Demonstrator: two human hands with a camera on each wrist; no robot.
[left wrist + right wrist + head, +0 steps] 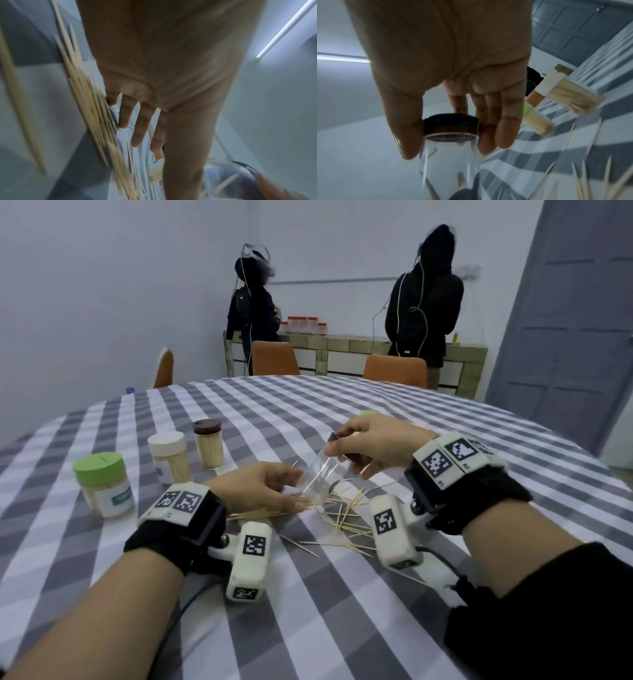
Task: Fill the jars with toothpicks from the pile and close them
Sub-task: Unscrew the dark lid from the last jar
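A clear jar (317,474) with a dark lid (337,445) hangs tilted over the toothpick pile (342,518) on the checked tablecloth. My right hand (342,448) pinches the lid (451,125) between thumb and fingers, and the jar's clear body (450,155) points down, nearly empty. My left hand (294,489) reaches in from the left at the jar's lower end, low over the toothpicks (96,115). Its fingers (139,129) are stretched out straight, the little finger against a bunch of toothpicks, the thumb lying beside the jar (226,181).
Three closed, filled jars stand at the left: green-lidded (102,484), cream-lidded (169,457), brown-lidded (209,443). Something green (368,413) peeks from behind my right hand. Orange chairs (274,357) line the table's far side; two people stand at a counter (342,347) beyond.
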